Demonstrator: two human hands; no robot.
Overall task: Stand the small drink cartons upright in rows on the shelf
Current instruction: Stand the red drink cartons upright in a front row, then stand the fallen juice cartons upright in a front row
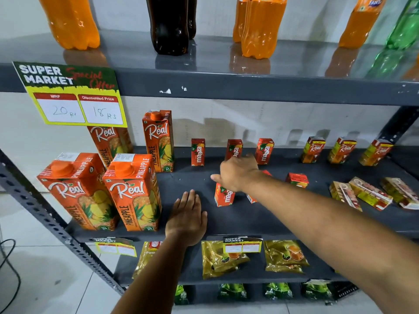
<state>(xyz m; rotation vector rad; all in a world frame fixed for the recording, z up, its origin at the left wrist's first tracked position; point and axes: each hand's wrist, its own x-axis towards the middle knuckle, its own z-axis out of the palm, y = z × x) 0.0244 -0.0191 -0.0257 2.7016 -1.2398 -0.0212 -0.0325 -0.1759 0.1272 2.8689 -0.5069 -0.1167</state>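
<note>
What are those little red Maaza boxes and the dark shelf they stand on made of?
The little red Maaza boxes look like printed, coated paperboard: sharp folded edges, a slight sheen. The dark shelf appears to be painted metal, matte grey; its punched upright and the chipped paint on the shelf edge above suggest steel.

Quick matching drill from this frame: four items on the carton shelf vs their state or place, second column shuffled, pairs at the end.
Items:
1. left hand
2. right hand
3. yellow small cartons
4. back-row Maaza cartons

States:
A. lying flat at the right end of the shelf
B. standing upright near the rear wall
C. palm down, flat on the shelf
D. over a Maaza carton in the front row

Pairs: 1-C, 2-D, 3-A, 4-B
</note>
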